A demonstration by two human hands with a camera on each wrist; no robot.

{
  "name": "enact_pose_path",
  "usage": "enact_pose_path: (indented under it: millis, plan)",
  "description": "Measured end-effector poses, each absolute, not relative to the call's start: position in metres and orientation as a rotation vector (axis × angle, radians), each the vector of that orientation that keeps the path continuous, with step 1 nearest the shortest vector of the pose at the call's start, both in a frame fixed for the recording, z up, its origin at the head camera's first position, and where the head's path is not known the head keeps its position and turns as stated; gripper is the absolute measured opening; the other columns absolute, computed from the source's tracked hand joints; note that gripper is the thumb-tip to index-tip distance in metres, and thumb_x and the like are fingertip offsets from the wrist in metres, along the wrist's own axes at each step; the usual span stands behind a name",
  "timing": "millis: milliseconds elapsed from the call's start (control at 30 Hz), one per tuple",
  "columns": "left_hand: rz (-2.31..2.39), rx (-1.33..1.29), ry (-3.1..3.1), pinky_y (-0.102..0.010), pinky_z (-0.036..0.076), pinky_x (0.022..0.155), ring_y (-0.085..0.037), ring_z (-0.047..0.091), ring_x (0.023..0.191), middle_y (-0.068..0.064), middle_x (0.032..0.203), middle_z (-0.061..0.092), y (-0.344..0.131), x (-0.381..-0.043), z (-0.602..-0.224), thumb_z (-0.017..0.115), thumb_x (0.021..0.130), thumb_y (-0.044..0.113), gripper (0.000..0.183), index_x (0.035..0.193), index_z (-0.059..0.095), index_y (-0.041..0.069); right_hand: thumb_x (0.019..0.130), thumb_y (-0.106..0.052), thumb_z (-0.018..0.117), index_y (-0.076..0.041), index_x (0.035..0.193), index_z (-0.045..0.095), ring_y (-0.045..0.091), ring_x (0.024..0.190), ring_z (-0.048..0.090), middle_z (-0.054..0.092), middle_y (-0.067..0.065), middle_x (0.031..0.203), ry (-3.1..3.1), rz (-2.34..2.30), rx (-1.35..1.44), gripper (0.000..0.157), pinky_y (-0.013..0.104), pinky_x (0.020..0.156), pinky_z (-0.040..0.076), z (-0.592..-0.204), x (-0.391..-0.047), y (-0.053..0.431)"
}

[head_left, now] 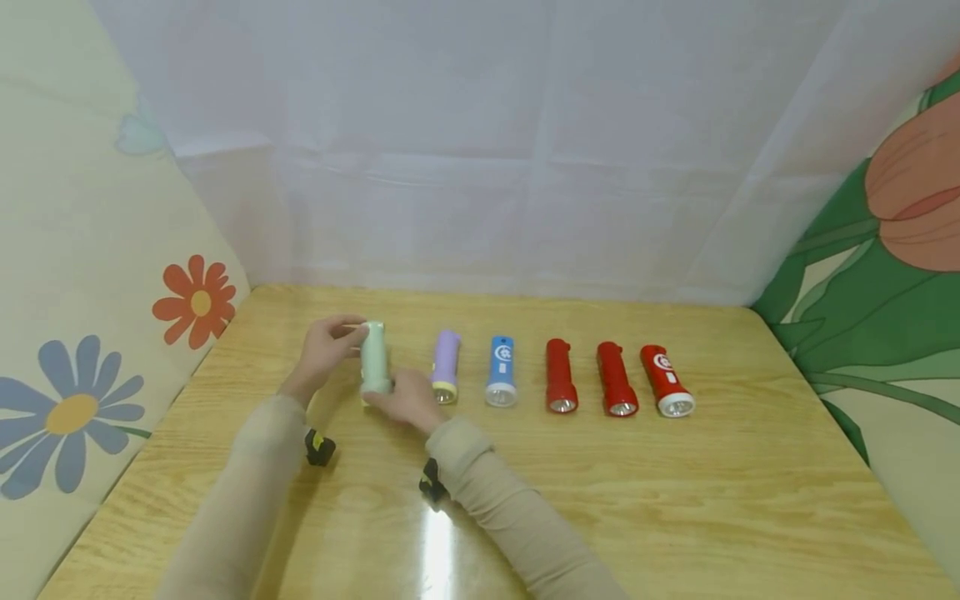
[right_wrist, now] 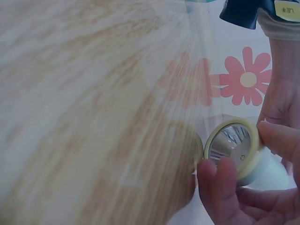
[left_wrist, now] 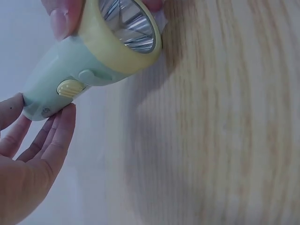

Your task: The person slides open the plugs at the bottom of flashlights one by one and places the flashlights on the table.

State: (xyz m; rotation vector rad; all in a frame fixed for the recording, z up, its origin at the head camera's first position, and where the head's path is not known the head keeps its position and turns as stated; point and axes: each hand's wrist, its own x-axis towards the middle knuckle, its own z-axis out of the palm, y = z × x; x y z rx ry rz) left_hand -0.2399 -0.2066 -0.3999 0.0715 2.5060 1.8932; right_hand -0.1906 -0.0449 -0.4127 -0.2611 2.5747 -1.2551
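Note:
A pale green flashlight [head_left: 374, 360] with a cream head lies at the left end of a row of flashlights, held from both ends. My left hand [head_left: 327, 350] pinches its tail end between thumb and fingers. At the head end, my right hand [head_left: 411, 398] grips the rim, thumb and fingers on opposite sides. The left wrist view shows the cream sliding switch [left_wrist: 70, 88] on the body, facing sideways. In the right wrist view, the silver reflector [right_wrist: 232, 144] sits low beside the wooden tabletop [right_wrist: 117, 117].
Right of the green one stand a purple flashlight [head_left: 446, 365], a blue flashlight [head_left: 502, 367], two plain red flashlights [head_left: 558, 373] and a red one with a white rim [head_left: 664, 375]. White cloth [head_left: 480, 167] hangs behind the table; floral cloth [head_left: 67, 400] borders both sides.

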Motion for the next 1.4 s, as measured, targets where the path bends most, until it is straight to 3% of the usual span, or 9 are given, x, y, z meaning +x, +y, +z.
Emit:
enact_pose_path:
  millis: [333, 567, 667, 1000, 1267, 1400]
  plan:
    - [2.005, 0.193, 2.53, -0.026, 0.053, 0.072, -0.005, 0.06, 0.081, -0.029, 0.112, 0.056, -0.206, -0.23, -0.398, 0.057, 0.091, 0.01, 0.034, 0.116, 0.052, -0.012, 0.074, -0.024, 0.075, 0.0, 0.092, 0.061, 0.014, 0.052, 0.054, 0.058, 0.002, 0.067, 2.493, -1.354, -0.243, 0.033, 0.024, 0.047, 0.047, -0.415, -0.192, -0.044]
    - [2.113, 0.315, 2.534, -0.023, 0.053, 0.072, -0.004, 0.061, 0.081, 0.002, 0.093, 0.063, -0.206, -0.223, -0.399, 0.06, 0.088, 0.005, 0.029, 0.111, 0.054, -0.012, 0.076, -0.022, 0.074, 0.0, 0.101, 0.062, 0.014, 0.058, 0.056, 0.061, 0.003, 0.074, 2.502, -1.364, -0.266, 0.035, 0.024, 0.052, 0.048, -0.418, -0.194, -0.045]
    - [2.129, 0.343, 2.531, -0.022, 0.052, 0.074, -0.004, 0.061, 0.084, 0.008, 0.092, 0.062, -0.206, -0.219, -0.399, 0.061, 0.087, 0.006, 0.03, 0.111, 0.055, -0.012, 0.077, -0.022, 0.074, -0.001, 0.109, 0.061, 0.012, 0.063, 0.056, 0.064, 0.004, 0.081, 2.534, -1.342, -0.3, 0.04, 0.023, 0.056, 0.048, -0.419, -0.195, -0.045]
    - [2.194, 0.392, 2.497, -0.023, 0.053, 0.07, -0.004, 0.059, 0.083, 0.012, 0.091, 0.061, -0.206, -0.206, -0.395, 0.049, 0.094, 0.004, 0.025, 0.106, 0.052, -0.017, 0.073, -0.019, 0.077, -0.002, 0.11, 0.062, 0.015, 0.081, 0.058, 0.066, 0.006, 0.095, 2.632, -1.228, -0.347, 0.044, 0.028, 0.075, 0.048, -0.416, -0.194, -0.048]
    - [2.209, 0.368, 2.51, -0.021, 0.052, 0.068, -0.005, 0.057, 0.078, 0.01, 0.086, 0.06, -0.203, -0.198, -0.391, 0.052, 0.091, 0.0, 0.018, 0.099, 0.052, -0.017, 0.068, -0.013, 0.079, 0.0, 0.102, 0.061, 0.013, 0.065, 0.057, 0.064, 0.006, 0.086, 2.633, -1.26, -0.349, 0.04, 0.022, 0.062, 0.048, -0.416, -0.193, -0.049]
    - [2.175, 0.356, 2.541, -0.021, 0.052, 0.07, -0.005, 0.058, 0.081, 0.01, 0.089, 0.06, -0.204, -0.194, -0.39, 0.055, 0.091, 0.004, 0.022, 0.105, 0.053, -0.013, 0.067, -0.013, 0.08, -0.002, 0.105, 0.06, 0.013, 0.07, 0.057, 0.065, 0.006, 0.089, 2.639, -1.25, -0.348, 0.044, 0.023, 0.068, 0.049, -0.416, -0.193, -0.05]
